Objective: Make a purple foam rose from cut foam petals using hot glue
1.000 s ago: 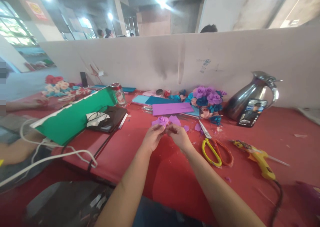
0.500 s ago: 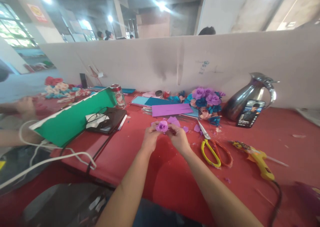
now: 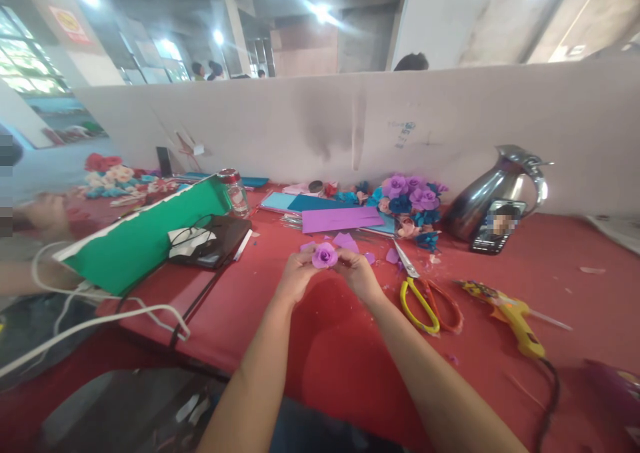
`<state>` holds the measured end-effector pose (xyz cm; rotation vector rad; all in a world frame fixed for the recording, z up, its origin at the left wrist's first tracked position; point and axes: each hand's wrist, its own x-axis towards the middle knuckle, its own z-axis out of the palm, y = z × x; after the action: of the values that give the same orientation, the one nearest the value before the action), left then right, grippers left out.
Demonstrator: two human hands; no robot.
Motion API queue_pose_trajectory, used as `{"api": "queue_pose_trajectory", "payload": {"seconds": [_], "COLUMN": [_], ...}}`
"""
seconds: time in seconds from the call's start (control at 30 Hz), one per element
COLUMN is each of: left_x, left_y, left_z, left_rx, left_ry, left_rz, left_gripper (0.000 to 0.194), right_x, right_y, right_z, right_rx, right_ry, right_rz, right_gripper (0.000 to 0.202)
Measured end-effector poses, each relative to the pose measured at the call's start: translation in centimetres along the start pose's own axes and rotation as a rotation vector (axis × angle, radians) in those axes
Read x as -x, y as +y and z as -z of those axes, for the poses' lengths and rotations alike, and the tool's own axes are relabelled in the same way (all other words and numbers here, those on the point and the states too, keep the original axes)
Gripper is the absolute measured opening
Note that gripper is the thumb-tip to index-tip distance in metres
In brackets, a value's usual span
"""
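Observation:
A small purple paper rose (image 3: 325, 256) is held between both hands above the red table (image 3: 320, 346). My left hand (image 3: 299, 274) pinches its left edge, and my right hand (image 3: 358, 273) has its fingers closed on the right edge. Just behind them lie loose purple petals (image 3: 346, 242) and a flat strip of purple paper (image 3: 340, 219). Scissors (image 3: 420, 300) with one yellow and one orange handle rest to the right of my right hand. Farther right is a yellow glue gun (image 3: 515, 316). The undersides of the fingers are hidden.
Finished flowers (image 3: 413, 196) are heaped at the back. A metal jug (image 3: 483, 190) stands at the right with a phone (image 3: 498, 228) leaning on it. Leftward are a glass jar (image 3: 235, 193), a green board (image 3: 150, 240), glasses on a dark case, white cables and another person's hand (image 3: 50, 214).
The rose has turned so that its swirled centre faces the camera more directly. Both hands still hold it. The view has shifted slightly.

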<state>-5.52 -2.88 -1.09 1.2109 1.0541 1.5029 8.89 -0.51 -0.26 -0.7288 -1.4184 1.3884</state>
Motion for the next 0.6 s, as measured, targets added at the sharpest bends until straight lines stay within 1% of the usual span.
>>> {"api": "queue_pose_trajectory", "payload": {"seconds": [0.1, 0.2, 0.3, 0.43, 0.5, 0.6], "left_x": [0.1, 0.1, 0.1, 0.2, 0.2, -0.1], "left_y": [0.5, 0.6, 0.6, 0.5, 0.4, 0.0], "left_z": [-0.1, -0.2, -0.3, -0.6, -0.7, -0.5], "left_rx": [-0.043, -0.076, -0.075, -0.088, -0.101, -0.06], "left_ry": [-0.021, -0.015, -0.003, 0.001, 0.026, 0.141], "left_rz": [-0.037, -0.085, -0.101, -0.08, -0.06, -0.023], "left_gripper": [0.015, 0.013, 0.013, 0.019, 0.019, 0.022], "right_x": [-0.1, -0.1, -0.1, -0.1, -0.2, -0.2], "right_y": [-0.1, -0.2, 0.0, 0.5, 0.8, 1.2], "right_z": [0.0, 0.0, 0.1, 0.3, 0.3, 0.4], "right_rx": [-0.037, -0.025, -0.017, 0.034, 0.106, 0.237], "right_ry": [-0.033, -0.035, -0.044, -0.064, -0.04, 0.095], "right_rz": [-0.047, -0.067, -0.055, -0.02, -0.008, 0.006], "right_gripper": [0.011, 0.012, 0.012, 0.016, 0.017, 0.02]}}
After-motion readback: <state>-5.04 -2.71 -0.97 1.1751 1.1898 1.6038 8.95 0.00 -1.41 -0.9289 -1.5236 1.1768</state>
